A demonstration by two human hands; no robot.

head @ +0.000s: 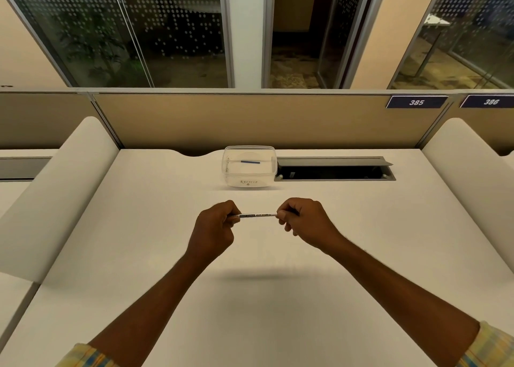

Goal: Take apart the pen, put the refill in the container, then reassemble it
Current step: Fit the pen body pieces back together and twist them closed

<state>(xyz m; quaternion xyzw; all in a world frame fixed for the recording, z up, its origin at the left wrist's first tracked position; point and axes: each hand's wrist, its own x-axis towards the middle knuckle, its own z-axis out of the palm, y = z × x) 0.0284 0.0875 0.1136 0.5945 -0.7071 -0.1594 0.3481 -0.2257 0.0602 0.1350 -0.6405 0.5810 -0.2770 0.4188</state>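
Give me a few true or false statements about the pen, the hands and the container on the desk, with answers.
1. Both hands, left hand and right hand, hold the pen by its ends. True.
2. The pen lies on the desk. False: it is held above it.
3. The clear container holds a thin blue piece. True.
4. The container sits between the hands. False: it stands beyond them, beside the cable slot.

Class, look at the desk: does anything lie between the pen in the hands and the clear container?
Nothing visible does. The pen is held by the left hand and right hand; bare desk lies before the container.
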